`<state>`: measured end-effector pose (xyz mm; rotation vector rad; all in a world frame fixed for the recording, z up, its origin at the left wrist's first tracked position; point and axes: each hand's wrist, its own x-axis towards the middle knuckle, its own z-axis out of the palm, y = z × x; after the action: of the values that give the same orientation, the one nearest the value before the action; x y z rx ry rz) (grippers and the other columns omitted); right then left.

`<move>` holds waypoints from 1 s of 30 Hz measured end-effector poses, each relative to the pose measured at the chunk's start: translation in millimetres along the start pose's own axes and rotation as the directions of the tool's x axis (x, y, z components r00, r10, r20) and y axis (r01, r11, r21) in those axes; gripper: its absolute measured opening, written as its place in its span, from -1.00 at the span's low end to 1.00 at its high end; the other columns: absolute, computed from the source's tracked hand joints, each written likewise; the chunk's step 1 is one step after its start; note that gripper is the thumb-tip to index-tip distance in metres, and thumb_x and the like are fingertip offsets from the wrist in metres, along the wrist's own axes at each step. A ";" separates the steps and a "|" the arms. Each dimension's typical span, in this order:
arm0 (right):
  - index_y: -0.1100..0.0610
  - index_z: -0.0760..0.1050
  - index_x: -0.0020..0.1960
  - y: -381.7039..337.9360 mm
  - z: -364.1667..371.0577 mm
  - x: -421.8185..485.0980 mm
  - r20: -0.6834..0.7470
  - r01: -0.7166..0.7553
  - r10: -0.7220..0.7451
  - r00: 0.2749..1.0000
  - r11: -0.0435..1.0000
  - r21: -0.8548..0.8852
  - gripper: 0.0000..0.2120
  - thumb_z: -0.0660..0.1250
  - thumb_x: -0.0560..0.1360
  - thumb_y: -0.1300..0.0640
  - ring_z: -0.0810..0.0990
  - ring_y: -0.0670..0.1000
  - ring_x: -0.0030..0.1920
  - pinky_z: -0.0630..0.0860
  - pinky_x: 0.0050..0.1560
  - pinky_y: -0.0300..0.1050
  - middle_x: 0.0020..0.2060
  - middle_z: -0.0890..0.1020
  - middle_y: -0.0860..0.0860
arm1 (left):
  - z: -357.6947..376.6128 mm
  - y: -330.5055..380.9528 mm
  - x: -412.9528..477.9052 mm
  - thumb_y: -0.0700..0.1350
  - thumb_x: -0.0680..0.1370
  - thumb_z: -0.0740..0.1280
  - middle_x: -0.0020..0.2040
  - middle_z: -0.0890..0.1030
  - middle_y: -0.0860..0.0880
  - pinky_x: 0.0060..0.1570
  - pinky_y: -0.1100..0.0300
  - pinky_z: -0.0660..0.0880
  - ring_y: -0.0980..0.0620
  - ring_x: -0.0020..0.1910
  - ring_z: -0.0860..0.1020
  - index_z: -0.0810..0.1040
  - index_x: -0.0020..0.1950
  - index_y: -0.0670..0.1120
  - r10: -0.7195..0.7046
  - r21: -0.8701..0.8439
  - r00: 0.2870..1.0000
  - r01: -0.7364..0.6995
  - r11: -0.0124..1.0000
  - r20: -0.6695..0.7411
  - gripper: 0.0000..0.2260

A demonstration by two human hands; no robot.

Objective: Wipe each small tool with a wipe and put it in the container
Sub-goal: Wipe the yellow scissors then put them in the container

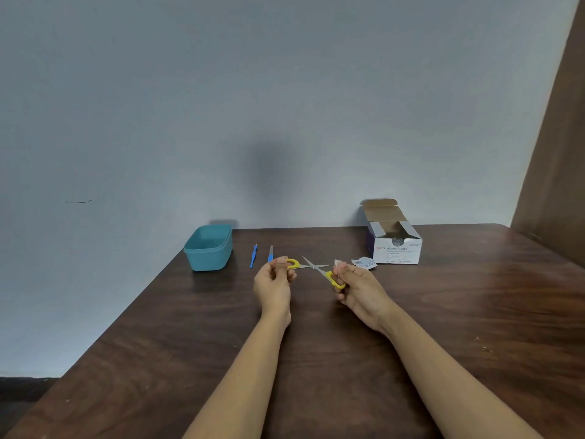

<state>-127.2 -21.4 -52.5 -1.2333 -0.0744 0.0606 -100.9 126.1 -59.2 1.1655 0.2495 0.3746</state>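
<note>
Container [209, 248]: teal tub, far left of scissors, on table [443, 312].
Blue tools [253, 255]: two, flat on table between container and scissors.
Left hand [273, 285]: pinching one yellow loop.
Scissors [313, 266]: raised, blades spread open.
Right hand [356, 288]: gripping other loop, white wipe [338, 263] in fingertips.
Swab box [394, 240]: open, right of scissors; torn wrapper [364, 263] beside.

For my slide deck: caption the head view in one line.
Both hands hold yellow-handled scissors open, right hand also pinching a wipe, left hand near the teal container.
</note>
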 end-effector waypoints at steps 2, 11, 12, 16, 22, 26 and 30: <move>0.15 0.44 -0.23 -0.3 0.5 -1.2 0.016 -0.003 0.004 1.000 1.000 -0.023 -0.74 0.17 0.61 0.10 0.30 -0.07 -0.37 0.28 -0.38 -0.26 -0.43 0.38 -0.01 | -0.8 1.4 -1.0 -0.11 0.58 0.30 -0.19 0.63 -0.03 -0.12 0.23 0.59 0.13 -0.28 0.56 0.59 0.09 -0.12 0.048 0.046 0.998 -0.047 0.998 -0.029 -0.85; 0.17 0.50 -0.20 -1.8 -0.8 -4.7 -0.010 0.031 -0.031 0.999 0.997 0.068 -0.77 0.20 0.60 0.18 0.32 -0.10 -0.34 0.29 -0.38 -0.29 -0.37 0.49 -0.03 | -1.0 6.2 -3.0 -0.10 0.53 0.37 -0.15 0.65 -0.05 -0.15 0.24 0.60 0.11 -0.23 0.62 0.54 0.09 -0.13 -0.020 -0.056 0.998 0.017 0.998 -0.057 -0.82; 0.17 0.51 -0.20 -1.7 -0.1 -4.5 -0.028 0.049 -0.046 0.999 0.994 0.101 -0.78 0.20 0.60 0.20 0.32 -0.10 -0.34 0.29 -0.38 -0.29 -0.35 0.49 -0.02 | -0.6 6.7 -4.1 -0.08 0.53 0.37 -0.16 0.65 -0.06 -0.15 0.24 0.60 0.10 -0.23 0.63 0.55 0.06 -0.14 -0.044 -0.073 0.999 0.042 0.996 -0.028 -0.82; 0.12 0.54 -0.27 1.9 3.5 -1.8 -0.042 0.141 -0.136 0.990 0.981 0.135 -0.69 0.19 0.60 0.24 0.35 -0.12 -0.34 0.34 -0.36 -0.32 -0.36 0.49 -0.04 | 5.4 1.6 -16.0 0.05 0.57 0.29 -0.21 0.69 -0.10 -0.27 0.22 0.59 0.07 -0.33 0.64 0.63 -0.08 -0.17 -0.018 0.229 0.966 -0.043 0.972 0.258 -0.70; 0.19 0.45 -0.22 7.0 3.9 -1.0 0.055 0.194 -0.199 0.979 0.978 0.071 -0.78 0.17 0.59 0.29 0.52 -0.16 -0.25 0.37 -0.26 -0.34 -0.28 0.63 -0.05 | 7.0 -0.9 -24.2 0.02 0.57 0.30 -0.19 0.71 -0.09 -0.19 0.22 0.60 0.05 -0.21 0.68 0.66 -0.05 -0.15 0.004 0.387 0.857 -0.237 0.891 0.516 -0.74; 0.30 0.50 -0.05 6.9 2.1 -0.4 0.082 0.155 -0.159 0.984 0.986 0.058 -0.87 0.19 0.58 0.29 0.54 -0.18 -0.24 0.41 -0.21 -0.31 -0.21 0.69 -0.04 | 3.4 -1.5 -21.0 -0.02 0.57 0.32 -0.18 0.70 -0.09 -0.22 0.27 0.55 0.08 -0.21 0.66 0.64 -0.02 -0.13 0.005 0.380 0.854 -0.237 0.894 0.520 -0.80; 0.28 0.56 -0.03 5.8 1.9 -1.8 0.094 0.126 -0.129 0.987 0.991 0.036 -0.84 0.22 0.57 0.24 0.49 -0.14 -0.24 0.42 -0.21 -0.30 -0.23 0.65 -0.03 | 3.6 0.2 -20.5 -0.07 0.58 0.31 -0.16 0.69 -0.13 -0.20 0.27 0.57 0.07 -0.20 0.65 0.63 0.00 -0.18 -0.010 0.399 0.853 -0.234 0.887 0.522 -0.80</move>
<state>-129.2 -17.8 -57.4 -1.1927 -0.2355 0.0099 -118.2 114.7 -57.7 1.7024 -0.2221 0.0934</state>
